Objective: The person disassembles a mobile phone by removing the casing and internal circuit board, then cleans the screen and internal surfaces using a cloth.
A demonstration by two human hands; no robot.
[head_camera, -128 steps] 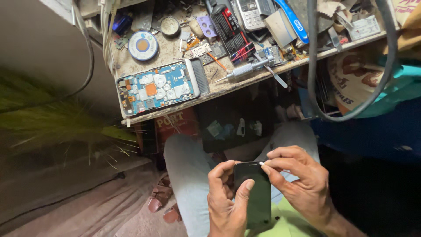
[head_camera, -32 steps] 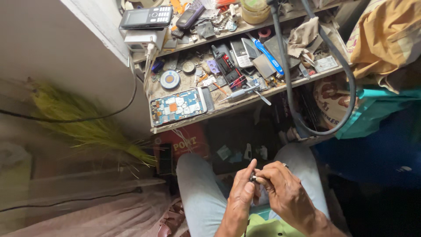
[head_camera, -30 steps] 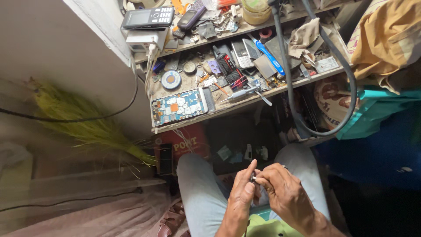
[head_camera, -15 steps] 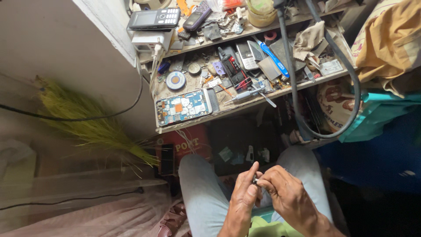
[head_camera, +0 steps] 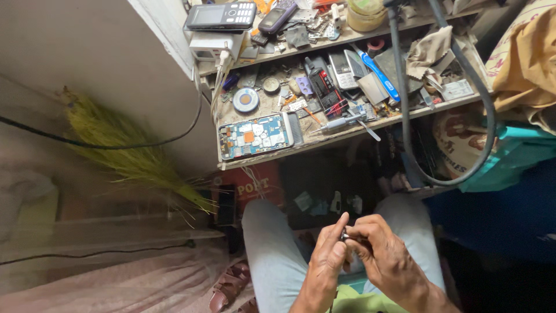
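Note:
My left hand (head_camera: 325, 261) and my right hand (head_camera: 387, 255) meet over my lap, between my knees in pale trousers (head_camera: 272, 255). Both pinch a small dark part (head_camera: 345, 235) at the fingertips; what it is I cannot tell. An opened phone with its blue circuit board (head_camera: 255, 135) showing lies at the near left of the workbench (head_camera: 324, 139), well above my hands.
The bench holds a screwdriver (head_camera: 339, 123), a round solder tin (head_camera: 245, 99), several phones and parts, and a blue toothbrush (head_camera: 376, 73). A keypad phone (head_camera: 221, 15) sits on the upper shelf. A black hose (head_camera: 405, 116) loops down at right. A grass broom (head_camera: 133, 156) leans at left.
Earlier my hands held a dark flat phone-sized piece on my lap; now they pinch only a small part. My view has tilted so that more of the bench and shelf show.

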